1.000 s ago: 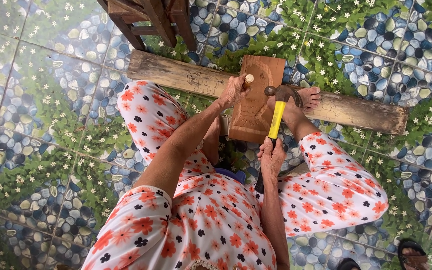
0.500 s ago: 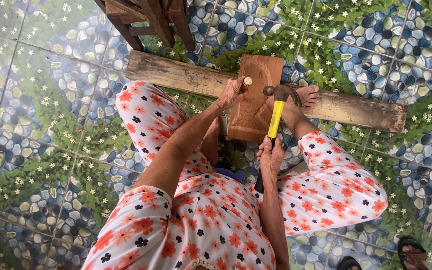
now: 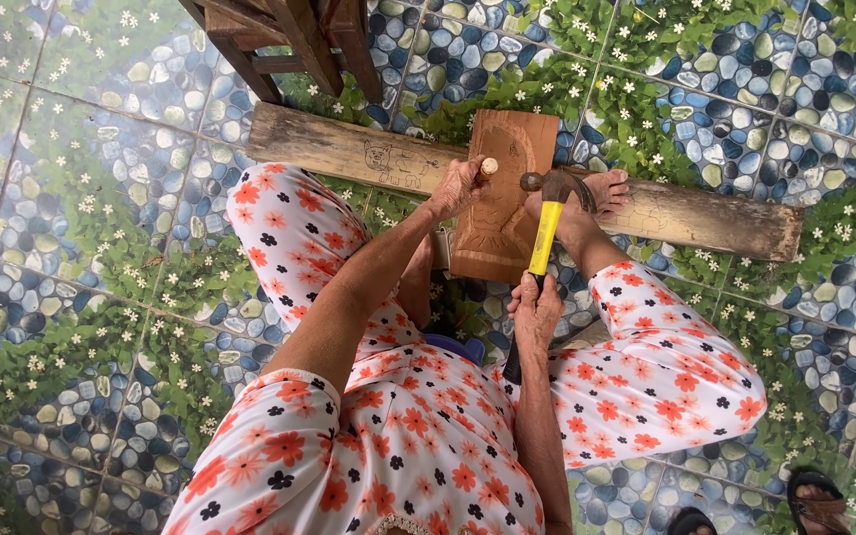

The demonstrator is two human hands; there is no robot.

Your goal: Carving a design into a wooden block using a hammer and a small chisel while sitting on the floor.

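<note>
I sit on the floor in floral clothes with a reddish carved wooden panel (image 3: 503,188) leaning on a long weathered plank (image 3: 349,154). My left hand (image 3: 456,186) grips a wooden-handled chisel (image 3: 487,166) set against the panel's upper left part. My right hand (image 3: 537,309) holds a hammer (image 3: 547,213) with a yellow-and-black handle, its steel head raised just right of the chisel's butt. My bare foot (image 3: 596,193) rests on the plank beside the panel.
The floor is tiled with a pebble-and-flower pattern (image 3: 101,248). Wooden furniture legs (image 3: 289,45) stand behind the plank at the top. Dark sandals (image 3: 819,500) lie at the lower right corner.
The hammer head has shifted slightly near the chisel's butt; the left hand and chisel stay on the panel.
</note>
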